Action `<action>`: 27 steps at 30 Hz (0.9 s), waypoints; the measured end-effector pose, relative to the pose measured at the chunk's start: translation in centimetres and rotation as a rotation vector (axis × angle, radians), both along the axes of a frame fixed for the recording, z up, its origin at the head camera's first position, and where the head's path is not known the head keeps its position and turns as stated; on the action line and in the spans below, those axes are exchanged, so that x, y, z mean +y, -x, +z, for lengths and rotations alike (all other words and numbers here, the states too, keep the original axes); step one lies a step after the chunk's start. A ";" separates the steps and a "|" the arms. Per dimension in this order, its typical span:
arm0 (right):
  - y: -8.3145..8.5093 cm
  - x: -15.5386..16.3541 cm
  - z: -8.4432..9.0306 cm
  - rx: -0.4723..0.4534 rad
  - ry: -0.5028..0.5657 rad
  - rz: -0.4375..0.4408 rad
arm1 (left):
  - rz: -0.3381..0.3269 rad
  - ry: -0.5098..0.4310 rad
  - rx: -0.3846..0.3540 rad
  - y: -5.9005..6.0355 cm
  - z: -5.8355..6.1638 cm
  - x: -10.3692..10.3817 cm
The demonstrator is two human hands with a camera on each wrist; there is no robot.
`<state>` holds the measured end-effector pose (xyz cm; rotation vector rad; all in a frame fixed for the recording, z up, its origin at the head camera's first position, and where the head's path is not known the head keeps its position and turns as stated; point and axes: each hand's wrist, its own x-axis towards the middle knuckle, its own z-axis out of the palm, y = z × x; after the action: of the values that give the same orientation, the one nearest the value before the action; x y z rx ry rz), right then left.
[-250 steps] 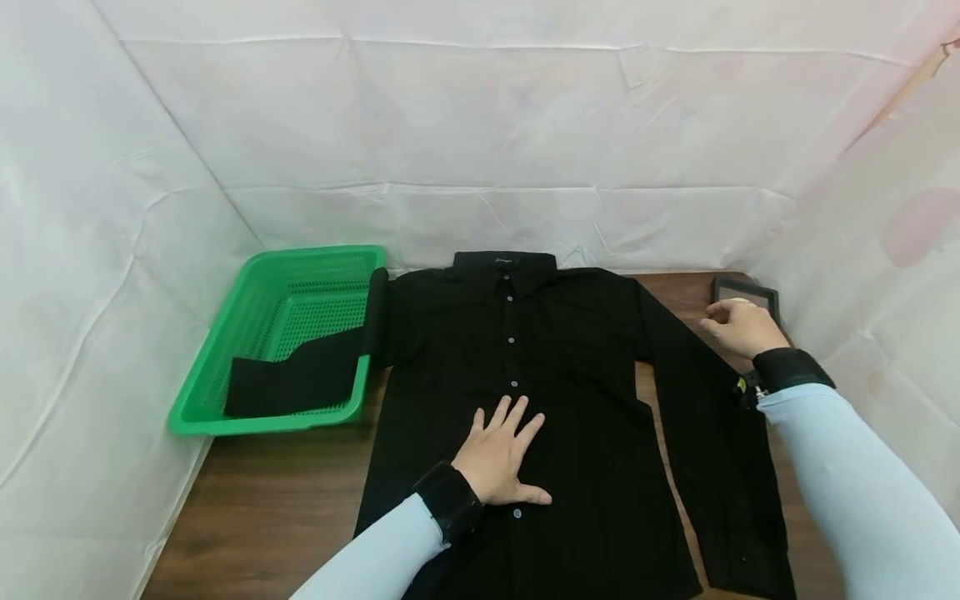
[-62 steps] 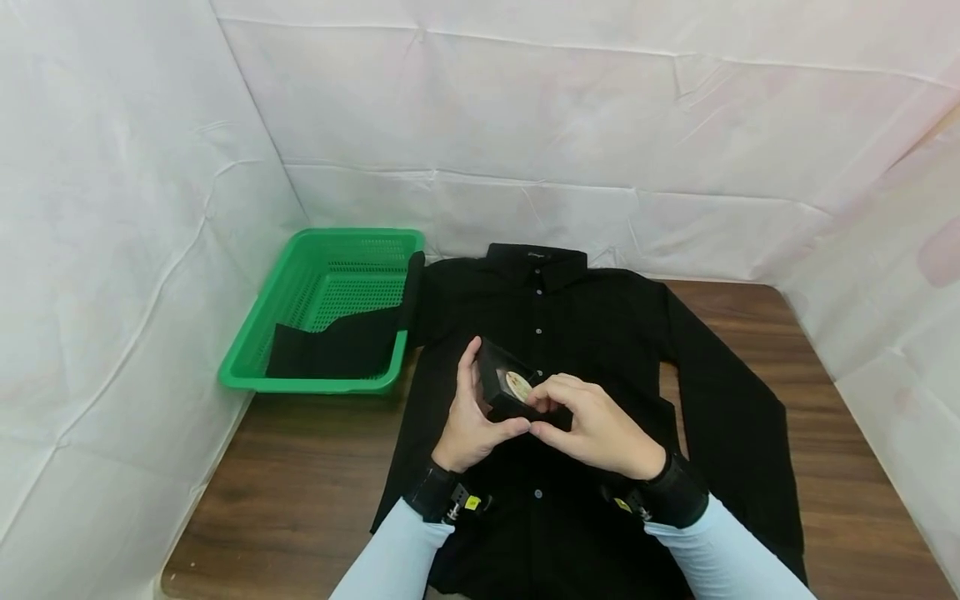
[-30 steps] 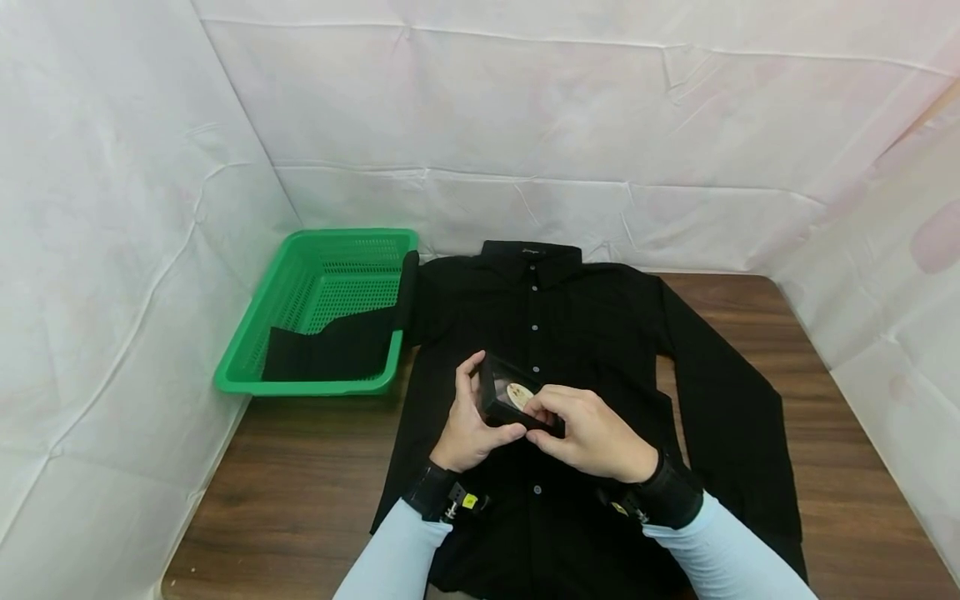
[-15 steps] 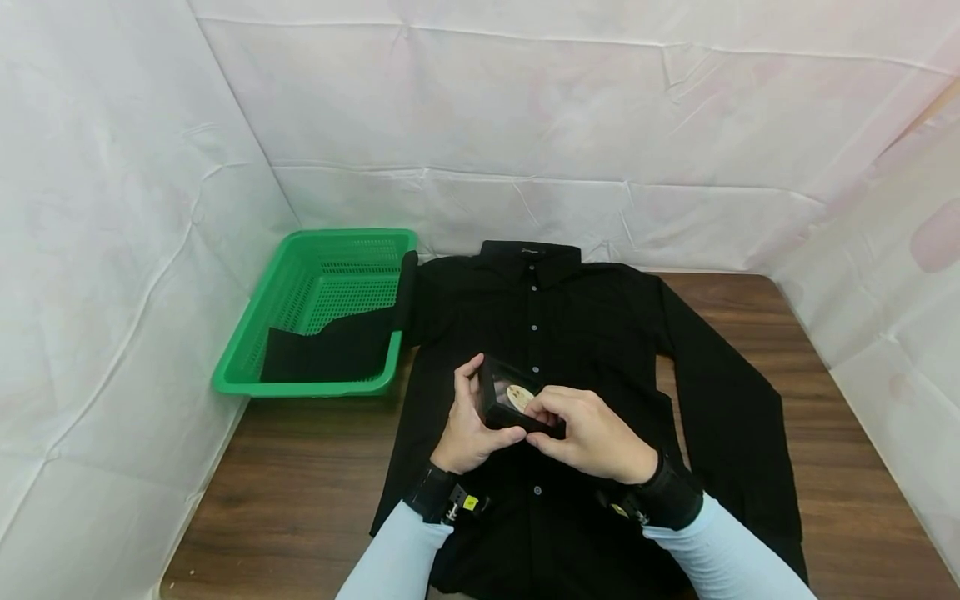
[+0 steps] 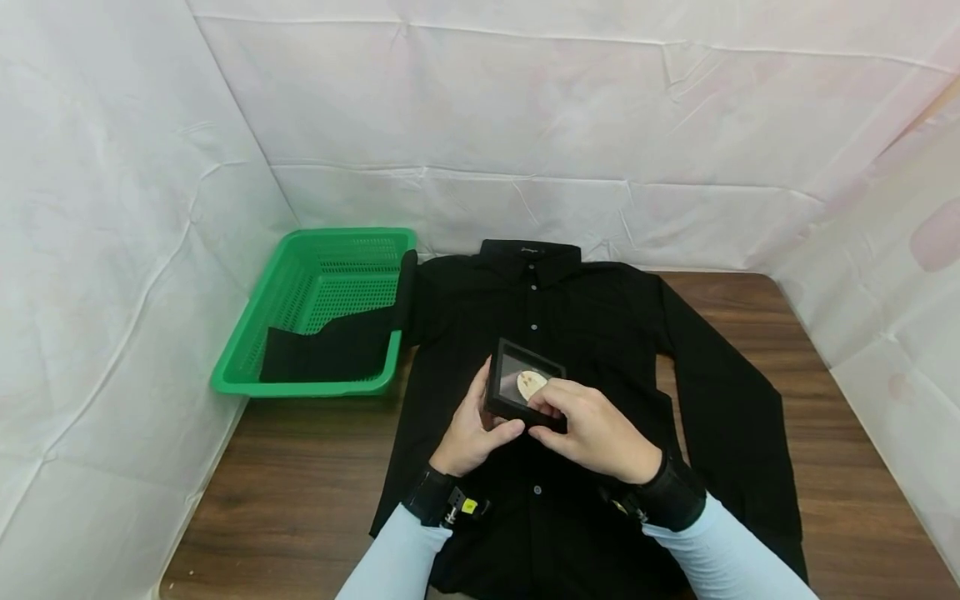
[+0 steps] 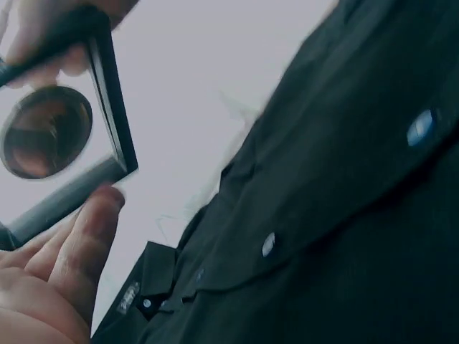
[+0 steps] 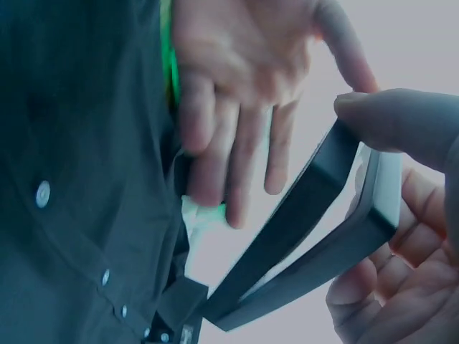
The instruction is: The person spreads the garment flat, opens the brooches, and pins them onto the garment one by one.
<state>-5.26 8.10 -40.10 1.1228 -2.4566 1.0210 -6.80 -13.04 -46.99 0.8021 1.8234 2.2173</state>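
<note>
Black, square, clear-windowed case, its two halves slightly parted, pinched between the thumb and curled fingers of the right hand.
The left hand has its fingers straight and spread at the case's left side; one pale round disc shows inside the single case, above one black button-front shirt, one sleeve in one green plastic basket, on one brown wood-grain table.

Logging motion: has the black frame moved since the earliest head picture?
Yes: the black frame moved left, from right of the black shirt to over its middle.
</note>
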 end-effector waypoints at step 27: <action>0.4 1.5 -0.7 0.132 0.025 -0.090 | -0.183 -0.249 -0.134 0.0 0.5 -0.2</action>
<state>-5.71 9.55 -40.75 1.0278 -2.3607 0.9191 -6.85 -13.26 -46.45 0.8037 1.3741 2.3423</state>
